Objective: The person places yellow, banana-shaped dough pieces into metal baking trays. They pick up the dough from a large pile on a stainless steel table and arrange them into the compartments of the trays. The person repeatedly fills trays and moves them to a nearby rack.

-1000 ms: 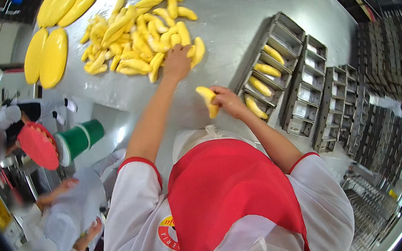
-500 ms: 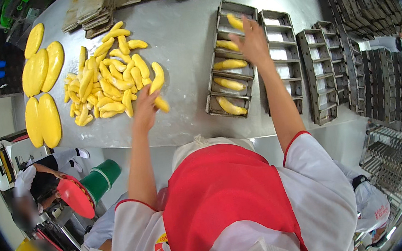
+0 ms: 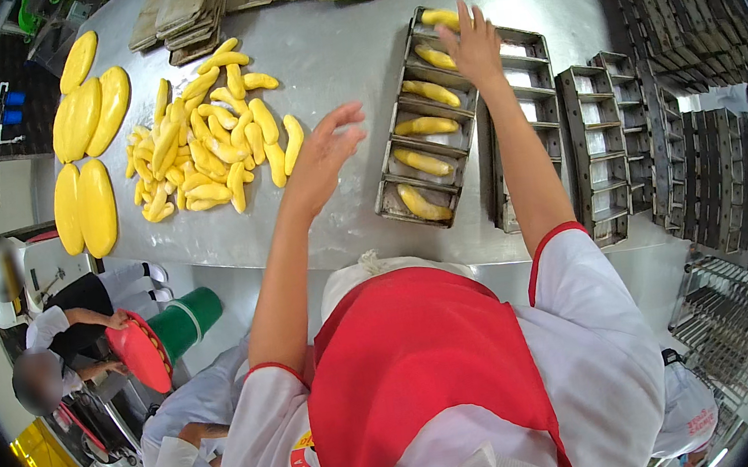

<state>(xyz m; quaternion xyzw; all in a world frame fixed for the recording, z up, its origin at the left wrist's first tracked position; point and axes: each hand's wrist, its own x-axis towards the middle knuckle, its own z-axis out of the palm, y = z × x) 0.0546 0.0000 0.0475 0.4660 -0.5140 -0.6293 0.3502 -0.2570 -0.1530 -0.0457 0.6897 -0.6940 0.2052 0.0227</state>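
My left hand (image 3: 328, 156) is raised over the table, fingers stretched and holding nothing, between the dough pile and the pan. Several long yellow dough pieces (image 3: 215, 150) make up the pile on the left. My right hand (image 3: 475, 48) is over the far end of a metal strap pan (image 3: 458, 208) with a row of compartments. Its fingers are spread beside the farthest dough piece (image 3: 440, 17); whether they touch it is hard to tell. More curved dough pieces (image 3: 426, 125) lie one to a compartment down to the near end.
Large flat yellow dough slabs (image 3: 97, 208) lie at the table's left. Worn flat boards (image 3: 183, 11) are stacked at the far edge. Right of the pan stand more strap pans (image 3: 598, 153) and tall pan stacks (image 3: 680, 5). A co-worker (image 3: 63, 333) at lower left holds a red tub (image 3: 140, 352).
The dough piece in my left hand is gone from it, and that hand has moved right and opened. The pan shows one more piece at its far end, where my right hand has moved farther away.
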